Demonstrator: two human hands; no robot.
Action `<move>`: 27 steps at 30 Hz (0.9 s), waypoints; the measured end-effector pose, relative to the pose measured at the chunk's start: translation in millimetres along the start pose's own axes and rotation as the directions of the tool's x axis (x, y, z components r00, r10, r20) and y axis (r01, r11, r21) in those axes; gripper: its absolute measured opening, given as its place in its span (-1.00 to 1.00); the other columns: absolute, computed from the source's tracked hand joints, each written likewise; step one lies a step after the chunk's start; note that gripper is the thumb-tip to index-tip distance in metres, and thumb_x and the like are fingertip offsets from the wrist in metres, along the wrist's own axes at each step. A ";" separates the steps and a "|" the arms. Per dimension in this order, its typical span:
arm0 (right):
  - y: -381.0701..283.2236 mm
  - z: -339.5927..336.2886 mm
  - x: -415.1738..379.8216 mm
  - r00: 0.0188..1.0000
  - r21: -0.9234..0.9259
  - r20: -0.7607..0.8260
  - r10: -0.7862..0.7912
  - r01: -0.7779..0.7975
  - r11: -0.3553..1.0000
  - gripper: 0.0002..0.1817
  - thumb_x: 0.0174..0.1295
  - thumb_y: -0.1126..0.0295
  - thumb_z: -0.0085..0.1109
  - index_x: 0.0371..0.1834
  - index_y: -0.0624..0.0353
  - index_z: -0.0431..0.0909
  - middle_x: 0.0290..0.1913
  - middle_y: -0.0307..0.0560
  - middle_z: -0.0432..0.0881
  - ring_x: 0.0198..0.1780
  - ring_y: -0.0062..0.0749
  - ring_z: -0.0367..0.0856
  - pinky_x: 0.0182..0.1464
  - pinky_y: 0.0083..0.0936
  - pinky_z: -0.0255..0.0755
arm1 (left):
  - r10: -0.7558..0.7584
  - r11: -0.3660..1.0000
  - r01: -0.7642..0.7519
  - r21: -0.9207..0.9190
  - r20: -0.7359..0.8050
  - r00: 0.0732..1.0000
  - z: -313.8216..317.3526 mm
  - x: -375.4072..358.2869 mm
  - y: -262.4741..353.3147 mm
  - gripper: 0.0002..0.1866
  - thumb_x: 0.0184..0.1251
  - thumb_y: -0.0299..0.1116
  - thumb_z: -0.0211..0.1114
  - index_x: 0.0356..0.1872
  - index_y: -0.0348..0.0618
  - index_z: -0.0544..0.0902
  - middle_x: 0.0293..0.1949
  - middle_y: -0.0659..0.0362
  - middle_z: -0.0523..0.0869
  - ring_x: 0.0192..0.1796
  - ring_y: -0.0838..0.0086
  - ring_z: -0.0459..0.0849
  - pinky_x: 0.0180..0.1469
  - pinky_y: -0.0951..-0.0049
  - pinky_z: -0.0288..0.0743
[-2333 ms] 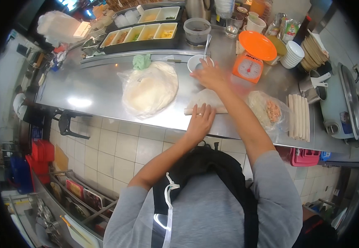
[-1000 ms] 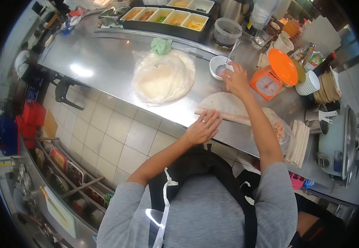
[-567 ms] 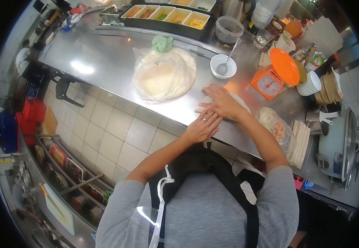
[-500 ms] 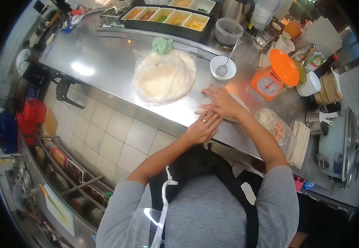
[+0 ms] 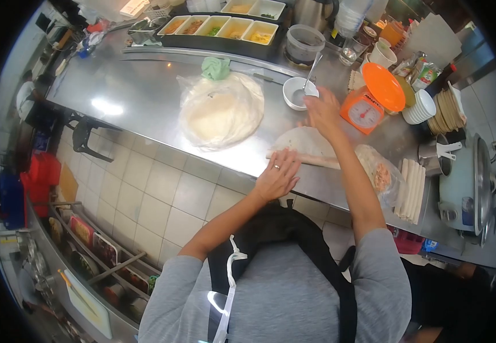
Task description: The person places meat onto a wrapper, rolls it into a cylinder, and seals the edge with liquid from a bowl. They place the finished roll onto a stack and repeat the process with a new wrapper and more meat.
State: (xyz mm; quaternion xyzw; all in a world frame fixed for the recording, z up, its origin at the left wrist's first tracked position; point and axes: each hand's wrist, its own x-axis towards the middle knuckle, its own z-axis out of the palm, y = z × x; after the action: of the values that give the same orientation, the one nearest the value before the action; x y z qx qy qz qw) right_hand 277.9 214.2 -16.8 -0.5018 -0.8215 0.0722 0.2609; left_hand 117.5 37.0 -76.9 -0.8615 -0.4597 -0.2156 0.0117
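My left hand (image 5: 280,174) lies with its fingers stretched flat over the left end of a long rolled edge (image 5: 319,160) of a thin, pale round wrapper (image 5: 300,141) on the steel counter. My right hand (image 5: 323,114) is raised beyond the wrapper, slightly blurred, fingers extended and fingertips right by the rim of a white bowl (image 5: 294,100). A metal spoon (image 5: 315,67) leans in that bowl. To the left, a stack of round wrappers (image 5: 222,111) sits in clear plastic, with a green cloth (image 5: 216,68) at its far edge.
Finished pale rolls (image 5: 410,191) lie side by side at the right, next to a plastic bag of orange-pink filling (image 5: 382,176). An orange scale (image 5: 365,111) stands behind. Topping trays (image 5: 216,41) line the back. A large cooker (image 5: 466,188) is at far right.
My right hand has lifted off the roll and moved away from me to the bowl, uncovering the wrapper. My left hand stays on the roll. The view has shifted slightly.
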 end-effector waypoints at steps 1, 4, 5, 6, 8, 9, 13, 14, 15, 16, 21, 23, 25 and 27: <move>-1.4 -6.6 -14.8 0.998 0.083 -0.059 0.033 -0.028 0.996 -0.63 0.33 0.04 -0.02 -0.11 0.01 0.68 0.27 0.13 0.36 0.31 -0.03 0.26 0.32 -0.16 0.11 | 0.004 1.000 -0.004 -0.008 0.000 1.000 0.3 -0.8 0.4 -0.41 0.32 -0.07 0.12 0.25 -0.28 0.39 0.36 -0.19 0.26 0.43 -0.05 0.17 0.40 -0.04 0.03; -2.4 4.2 -59.1 0.946 0.217 0.069 0.317 -0.325 0.921 -0.55 0.35 -0.01 -0.07 0.10 -0.01 0.59 0.32 0.24 0.28 0.38 0.08 0.15 0.38 -0.02 -0.01 | -0.139 0.989 0.136 -0.064 -0.040 0.990 2.5 -1.6 0.4 -0.32 0.28 0.00 0.13 0.27 -0.33 0.34 0.36 -0.29 0.21 0.43 -0.15 0.12 0.41 -0.10 -0.02; -13.7 9.2 -77.9 0.959 -0.033 0.156 0.239 -0.236 0.971 -0.51 0.35 -0.05 -0.12 0.18 -0.04 0.53 0.37 0.24 0.22 0.44 0.11 0.04 0.39 0.08 -0.11 | -0.145 0.988 0.142 -0.061 -0.051 0.988 4.7 -1.8 0.2 -0.30 0.28 0.02 0.12 0.28 -0.35 0.33 0.35 -0.32 0.20 0.43 -0.17 0.11 0.41 -0.12 -0.03; -28.9 14.1 -91.4 0.948 -0.269 0.259 0.183 -0.111 0.957 -0.46 0.36 -0.09 -0.17 0.26 -0.07 0.46 0.41 0.23 0.16 0.49 0.13 -0.06 0.41 0.18 -0.21 | -0.150 0.988 0.146 -0.057 -0.062 0.987 6.1 -2.2 0.4 -0.27 0.27 0.03 0.11 0.29 -0.38 0.31 0.35 -0.35 0.19 0.43 -0.19 0.09 0.42 -0.13 -0.05; -46.7 17.1 -96.6 0.935 -0.350 0.225 0.272 -0.183 0.919 -0.45 0.38 -0.09 -0.24 0.32 -0.11 0.38 0.44 0.22 0.09 0.50 0.14 -0.10 0.40 0.25 -0.26 | -0.143 0.989 0.141 -0.053 -0.040 0.989 5.1 -2.2 0.5 -0.26 0.27 0.04 0.11 0.29 -0.40 0.29 0.35 -0.35 0.19 0.44 -0.18 0.09 0.42 -0.14 -0.06; -51.4 16.4 -96.0 0.919 -0.424 0.190 0.345 -0.240 0.873 -0.44 0.40 -0.09 -0.31 0.37 -0.15 0.30 0.48 0.22 0.01 0.51 0.15 -0.15 0.39 0.32 -0.31 | -0.149 0.988 0.148 -0.044 -0.024 0.989 5.5 -1.4 0.4 -0.24 0.27 0.04 0.11 0.29 -0.43 0.28 0.35 -0.34 0.18 0.44 -0.18 0.08 0.41 -0.15 -0.06; -50.5 13.6 -89.4 0.841 -0.267 0.454 0.295 -0.187 0.945 -0.36 0.36 -0.19 -0.27 0.44 -0.19 0.21 0.53 0.13 -0.09 0.54 0.08 -0.27 0.41 0.27 -0.48 | -0.150 0.987 0.149 -0.057 -0.015 0.989 6.3 -0.5 0.3 -0.23 0.27 0.05 0.10 0.29 -0.45 0.26 0.35 -0.34 0.19 0.45 -0.16 0.07 0.41 -0.17 -0.08; -42.2 17.1 -91.1 0.878 -0.318 0.372 0.301 -0.184 0.930 -0.36 0.35 -0.19 -0.27 0.40 -0.18 0.27 0.53 0.11 -0.08 0.54 0.09 -0.26 0.41 0.28 -0.46 | -0.156 0.986 0.155 -0.057 -0.014 0.988 6.7 -0.7 0.6 -0.22 0.27 0.05 0.10 0.29 -0.46 0.25 0.35 -0.33 0.19 0.45 -0.16 0.07 0.41 -0.18 -0.09; -40.5 14.8 -89.1 0.910 -0.367 0.289 0.299 -0.183 0.912 -0.37 0.34 -0.20 -0.27 0.37 -0.17 0.33 0.54 0.08 -0.08 0.54 0.09 -0.25 0.41 0.28 -0.44 | -0.163 0.985 0.162 -0.056 -0.013 0.987 6.8 -1.3 0.8 -0.22 0.27 0.05 0.10 0.29 -0.46 0.25 0.36 -0.33 0.19 0.45 -0.15 0.07 0.41 -0.18 -0.10; -38.3 11.5 -86.5 0.911 -0.367 0.289 0.296 -0.180 0.913 -0.37 0.34 -0.20 -0.27 0.37 -0.17 0.33 0.54 0.08 -0.08 0.54 0.09 -0.25 0.41 0.28 -0.44 | -0.165 0.985 0.164 -0.055 -0.016 0.986 6.8 -1.8 1.2 -0.22 0.27 0.05 0.10 0.29 -0.46 0.25 0.36 -0.33 0.19 0.45 -0.15 0.07 0.41 -0.18 -0.10; -35.1 4.2 -45.4 0.962 0.072 -0.062 0.266 -0.261 0.963 -0.48 0.30 -0.16 -0.11 0.08 -0.10 0.61 0.39 0.11 0.24 0.47 0.11 -0.01 0.37 0.32 -0.25 | -0.166 0.983 0.163 -0.082 -0.029 0.986 7.4 -1.9 1.2 -0.24 0.29 0.03 0.08 0.30 -0.45 0.25 0.37 -0.32 0.16 0.46 -0.15 0.05 0.41 -0.21 -0.11; -46.4 11.7 -19.6 0.971 -0.080 -0.063 0.231 -0.236 0.969 -0.50 0.28 -0.13 -0.05 0.03 -0.05 0.62 0.33 0.12 0.31 0.43 0.11 0.07 0.38 0.26 -0.19 | -0.152 0.985 0.149 -0.087 -0.030 0.988 5.3 -2.0 1.3 -0.24 0.29 0.02 0.09 0.32 -0.44 0.22 0.38 -0.32 0.14 0.46 -0.15 0.04 0.39 -0.24 -0.11; -47.7 15.8 -3.3 0.978 -0.233 -0.066 0.199 -0.209 0.950 -0.52 0.26 -0.10 0.00 -0.02 0.00 0.64 0.27 0.13 0.37 0.39 0.10 0.15 0.38 0.19 -0.12 | -0.131 0.988 0.127 -0.092 -0.036 0.991 2.0 0.8 1.3 -0.23 0.28 0.00 0.10 0.33 -0.43 0.20 0.38 -0.32 0.13 0.46 -0.15 0.03 0.38 -0.27 -0.12; -45.9 15.7 5.6 0.983 -0.267 0.032 0.180 -0.165 0.950 -0.54 0.26 -0.08 0.02 -0.11 0.04 0.67 0.24 0.14 0.41 0.36 0.10 0.20 0.36 0.14 -0.05 | -0.132 0.990 0.132 -0.053 -0.010 0.991 -0.5 2.0 1.9 -0.29 0.29 0.03 0.07 0.33 -0.28 0.28 0.39 -0.26 0.16 0.46 -0.10 0.07 0.37 -0.27 -0.07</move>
State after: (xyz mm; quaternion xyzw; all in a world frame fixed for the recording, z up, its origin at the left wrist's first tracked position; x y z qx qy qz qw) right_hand 231.9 199.0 -10.7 -0.5994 -0.7839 -0.0009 0.1617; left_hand 119.8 37.4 -75.4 -0.8277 -0.5098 -0.2334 -0.0220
